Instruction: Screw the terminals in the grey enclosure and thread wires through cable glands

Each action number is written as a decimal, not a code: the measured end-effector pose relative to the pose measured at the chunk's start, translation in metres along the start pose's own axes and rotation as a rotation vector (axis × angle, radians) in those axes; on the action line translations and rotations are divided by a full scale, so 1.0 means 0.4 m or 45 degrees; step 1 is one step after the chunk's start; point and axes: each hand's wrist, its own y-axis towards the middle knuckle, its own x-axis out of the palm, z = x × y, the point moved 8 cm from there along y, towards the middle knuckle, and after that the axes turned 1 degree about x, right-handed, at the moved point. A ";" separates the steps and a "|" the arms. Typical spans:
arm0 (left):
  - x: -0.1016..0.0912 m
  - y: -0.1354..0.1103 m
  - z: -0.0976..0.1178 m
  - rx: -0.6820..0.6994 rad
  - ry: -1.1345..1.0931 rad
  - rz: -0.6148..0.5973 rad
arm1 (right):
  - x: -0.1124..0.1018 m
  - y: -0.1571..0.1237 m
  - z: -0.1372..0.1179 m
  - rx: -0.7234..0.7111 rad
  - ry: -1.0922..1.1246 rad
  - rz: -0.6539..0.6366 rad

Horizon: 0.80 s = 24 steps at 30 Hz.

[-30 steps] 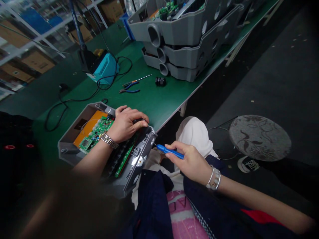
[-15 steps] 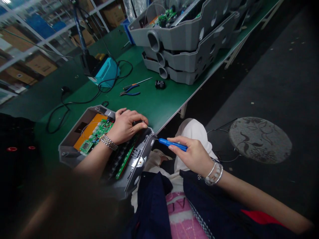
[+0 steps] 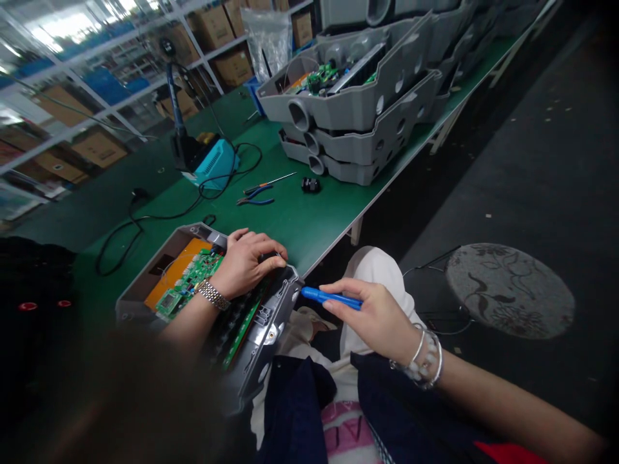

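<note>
Gray housing (image 3: 256, 349) at 8 o'clock, PCB (image 3: 199, 265) already in, L hand (image 3: 251, 261) over rim (grip: can't tell), black cable gland (image 3: 310, 185) unfitted at 12, blue-handled tool (image 3: 331, 298) at side wall, clasped by R hand (image 3: 377, 316) at 5, wall work prob. unfinished.

The left grip (image 3: 252, 261) hides part of what sits inside the grey box (image 3: 278, 308). A dark, blurry shape (image 3: 140, 386) covers the box's near corner. The tip of the blue tool (image 3: 333, 298) is too small to see. The shelves (image 3: 227, 49) look fuzzy. The bottom edge cuts off the pink shirt (image 3: 345, 437).
</note>
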 end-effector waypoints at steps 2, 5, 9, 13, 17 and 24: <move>0.000 0.001 0.000 0.002 0.002 -0.006 | -0.009 -0.001 0.016 -0.023 -0.103 0.045; 0.001 0.001 0.000 -0.011 0.006 -0.014 | 0.008 -0.022 0.044 0.027 -0.172 0.045; 0.001 0.001 0.003 -0.020 0.009 -0.015 | 0.067 -0.054 0.050 0.165 0.063 -0.121; 0.000 0.001 0.007 -0.013 0.018 -0.018 | 0.081 -0.051 0.031 0.314 0.290 -0.221; -0.001 0.002 0.008 0.009 0.019 -0.017 | 0.035 -0.018 0.015 0.205 0.251 -0.124; -0.002 0.000 0.010 0.032 0.025 -0.002 | 0.022 -0.019 0.087 0.136 0.105 0.031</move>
